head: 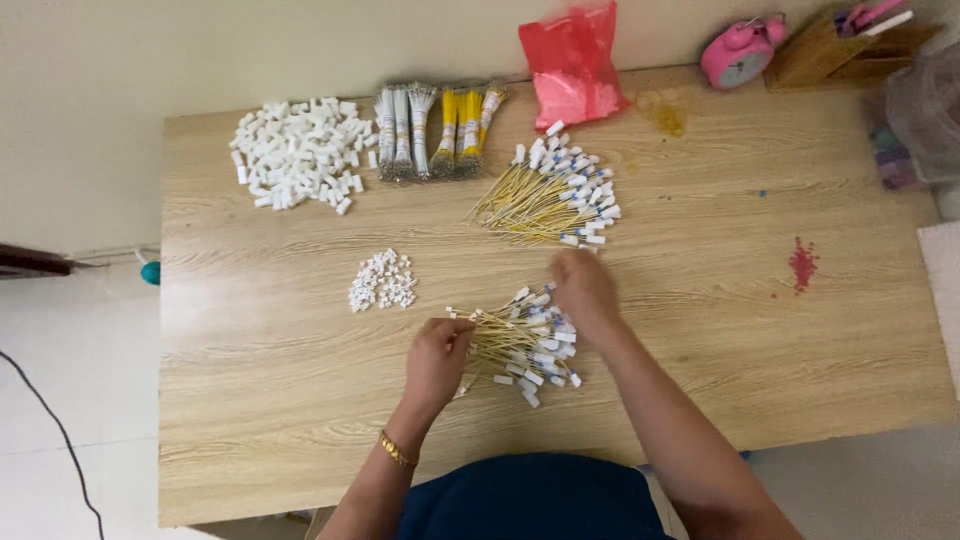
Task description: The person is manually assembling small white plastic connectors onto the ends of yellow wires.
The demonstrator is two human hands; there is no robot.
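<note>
My left hand pinches the yellow ends of the near wire pile at table center. Right hand, at the pile's 1 o'clock, rests curled on it; grasp can't tell. Small white connectors at 10 o'clock, second wire pile at 12.

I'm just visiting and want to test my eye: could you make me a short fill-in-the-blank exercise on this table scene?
1. Both hands, left hand and right hand, rest on a pile of thin ____ wires with white tips.
2. The plastic bag at the table's far edge is ____.
3. The left wrist wears a ____ bracelet.
4. The clock at the far edge is ____.

Missing words: yellow; red; gold; pink
</note>
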